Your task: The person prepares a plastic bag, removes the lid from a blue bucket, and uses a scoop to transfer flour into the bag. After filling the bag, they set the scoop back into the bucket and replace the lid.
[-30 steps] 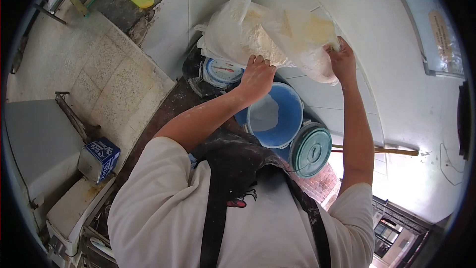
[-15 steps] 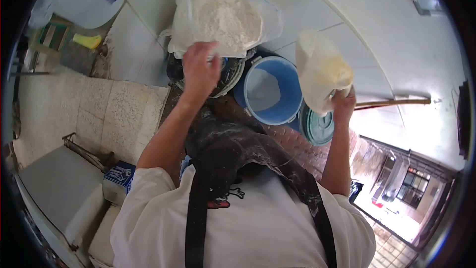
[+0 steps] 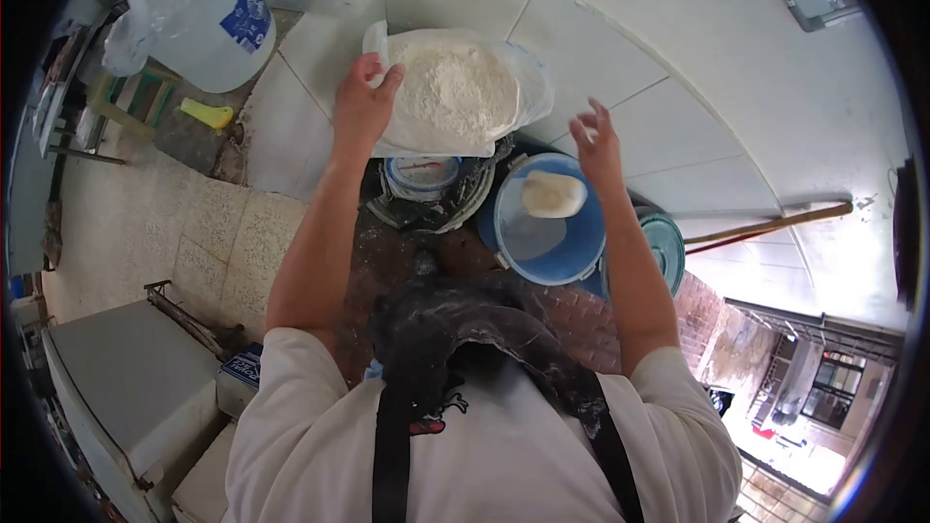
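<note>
A clear plastic bag full of white powder that looks like flour rests at the wall, above a black-wrapped tub. At the bag's left rim is my left hand, its thumb and fingers apart. My right hand hovers with spread fingers over the right side of a blue bucket, holding nothing. Inside that bucket lies a whitish plastic container, tipped over, on pale contents. Whether my left fingers touch the bag is hard to tell.
A green lid sits right of the bucket, near a wooden stick along the wall. A large plastic jug and a yellow object are at upper left. A grey-topped box stands at lower left.
My right hand has let go of the whitish container, which is now in the blue bucket. My left hand has moved up to the bag's left rim. The view has shifted slightly.
</note>
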The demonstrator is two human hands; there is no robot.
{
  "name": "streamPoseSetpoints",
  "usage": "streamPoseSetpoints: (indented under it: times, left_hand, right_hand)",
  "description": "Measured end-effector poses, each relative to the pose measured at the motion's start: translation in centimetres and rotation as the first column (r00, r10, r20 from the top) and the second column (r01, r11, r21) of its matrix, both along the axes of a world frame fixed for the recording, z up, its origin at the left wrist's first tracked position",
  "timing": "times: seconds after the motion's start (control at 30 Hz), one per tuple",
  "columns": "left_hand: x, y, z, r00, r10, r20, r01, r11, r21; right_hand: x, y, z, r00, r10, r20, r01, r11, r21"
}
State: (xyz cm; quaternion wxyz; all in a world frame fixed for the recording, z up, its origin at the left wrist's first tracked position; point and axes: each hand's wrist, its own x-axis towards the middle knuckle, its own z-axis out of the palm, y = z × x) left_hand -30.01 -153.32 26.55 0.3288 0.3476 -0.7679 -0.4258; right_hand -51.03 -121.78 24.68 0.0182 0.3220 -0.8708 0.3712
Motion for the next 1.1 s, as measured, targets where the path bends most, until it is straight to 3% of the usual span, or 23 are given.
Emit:
streamPoseSetpoints:
  times: [0.03,0.07,0.1,0.17,0.23,0.27,0.3,0.33,0.37,0.43,0.47,0.53,0.6,0.67,0.73,0.77,0.87,0.93,0.97,1.03,1.07,1.1]
  left_hand:
    - [-0.6,-0.3,0.3,1.000,0.015,-0.005,-0.015,1.000,-0.010]
    - [-1.3,-0.4,0.7,1.000,-0.026,-0.017,0.027,0.995,0.091]
    - [-1.7,-0.5,1.1,0.997,-0.062,-0.034,0.068,0.980,0.189]
    - [-2.5,-0.5,1.3,0.996,-0.017,-0.089,0.032,0.984,0.174]
    - [-2.9,0.1,2.4,0.979,0.000,-0.203,0.038,0.982,0.187]
    - [-3.1,0.6,3.2,0.992,0.017,-0.125,-0.003,0.994,0.112]
    - [-3.5,1.2,3.4,0.998,0.041,-0.042,-0.039,0.998,0.039]
    - [-4.1,2.0,3.7,0.998,0.016,0.053,-0.016,1.000,-0.006]
    - [-4.8,3.0,3.9,0.989,0.001,0.151,0.006,0.999,-0.043]
    - [-6.4,6.4,4.8,0.883,0.116,0.455,0.037,0.949,-0.313]
    - [-6.2,7.8,5.3,0.854,0.112,0.508,0.094,0.928,-0.361]
    - [-4.5,9.5,5.0,0.834,0.207,0.512,0.045,0.899,-0.436]
    - [-1.8,11.1,4.3,0.969,0.176,0.172,-0.059,0.846,-0.530]
    - [3.0,12.9,2.6,0.987,0.135,0.089,-0.101,0.945,-0.312]
    - [8.0,14.9,-1.1,0.979,0.192,0.072,-0.190,0.981,-0.043]
    - [10.5,15.9,-3.1,0.969,0.230,0.087,-0.239,0.965,0.109]
    - [16.1,19.5,-10.7,0.907,0.395,0.145,-0.417,0.892,0.175]
    - [18.9,20.9,-12.7,0.901,0.425,0.087,-0.416,0.787,0.455]
    - [20.0,21.1,-13.3,0.878,0.470,0.088,-0.456,0.769,0.447]
    - [21.9,21.1,-13.5,0.837,0.546,0.046,-0.366,0.494,0.789]
    - [23.2,21.5,-13.6,0.806,0.590,0.051,-0.397,0.473,0.787]
    - [24.7,22.1,-13.6,0.762,0.647,-0.018,-0.318,0.398,0.860]
  right_hand:
    - [0.1,-2.8,0.6,0.994,0.055,-0.093,-0.059,0.997,-0.040]
    - [0.5,-5.2,1.3,0.993,0.072,-0.098,-0.077,0.996,-0.049]
    - [1.0,-7.5,1.9,0.995,0.089,-0.034,-0.088,0.996,0.030]
    - [0.8,-10.4,2.6,0.991,0.131,0.025,-0.133,0.986,0.099]
    - [0.7,-12.8,3.1,0.901,0.331,0.281,-0.340,0.940,-0.018]
    - [1.0,-14.1,3.3,0.888,0.361,0.283,-0.369,0.929,-0.027]
    - [2.0,-15.5,3.9,0.777,0.456,0.435,-0.387,0.890,-0.242]
    - [2.8,-16.5,4.0,0.622,0.557,0.550,-0.350,0.826,-0.442]
    - [3.1,-17.5,3.6,0.593,0.582,0.556,-0.376,0.812,-0.447]
    - [3.1,-20.4,3.1,0.642,0.637,0.427,-0.337,0.735,-0.589]
    - [2.3,-21.5,3.0,0.605,0.666,0.436,-0.366,0.720,-0.590]
    - [0.8,-22.8,2.7,0.272,0.591,0.759,-0.119,0.804,-0.583]
    - [3.5,-22.0,6.5,0.199,0.646,0.737,0.062,0.743,-0.667]
    - [3.2,-22.3,5.5,0.183,0.683,0.707,0.041,0.713,-0.700]
    - [3.0,-22.4,5.4,0.345,0.631,0.695,-0.154,0.768,-0.621]
    - [5.0,-21.9,7.1,0.350,0.623,0.700,-0.076,0.764,-0.641]
    - [8.9,-20.8,8.6,0.331,0.637,0.697,-0.168,0.766,-0.621]
    - [12.6,-19.5,10.3,0.293,0.676,0.676,-0.231,0.736,-0.636]
    - [14.5,-18.6,11.2,0.283,0.691,0.666,-0.258,0.723,-0.641]
    - [17.8,-17.1,12.9,0.195,0.733,0.651,-0.317,0.676,-0.666]
    - [19.4,-16.0,13.7,0.146,0.750,0.645,-0.340,0.650,-0.680]
    - [21.3,-14.7,14.4,0.102,0.754,0.649,-0.370,0.635,-0.679]
